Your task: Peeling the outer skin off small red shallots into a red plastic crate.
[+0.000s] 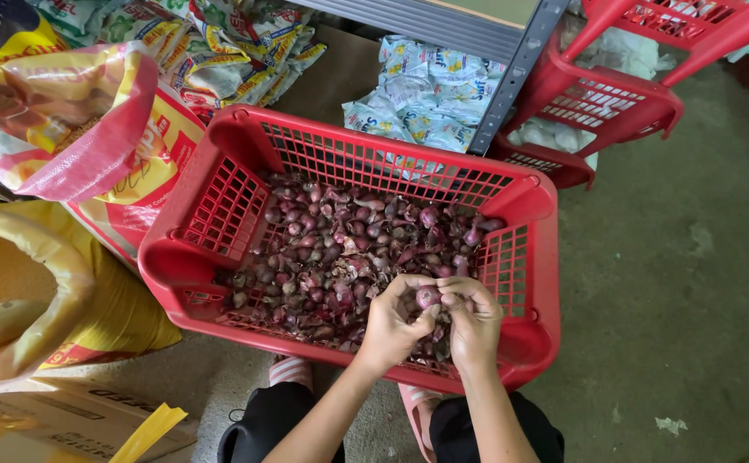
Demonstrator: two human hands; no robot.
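Both hands meet over the near edge of a red plastic crate [220, 206] that sits on the concrete floor [674, 283], and between them they pinch a single shallot [428, 297], small, round and purple-skinned. The left hand [392, 324] curls closed around the bulb from the left, its thumb pressed against the skin, while the right hand [475, 319] closes on it from the other side with fingertips bent over the top. The held shallot hangs just above the heap of shallots [340, 244] that fills the bottom of the crate, a loose layer of dark red bulbs mixed with dry papery skins. The crate has latticed walls and a thick rolled rim, and its near wall stands just in front of the person's knees [280, 411], which are clothed in black. To the left, touching the crate's corner, a yellow and red woven sack [126, 180] lies slumped open, and a second yellow sack [40, 291] bulges nearer the camera above a cardboard box [57, 420]. Behind the crate, packets in white and blue wrapping [426, 94] are piled on the floor beside the grey upright of a metal shelf [520, 60]. More red plastic baskets [606, 103] stand stacked at the upper right, well apart from the hands.
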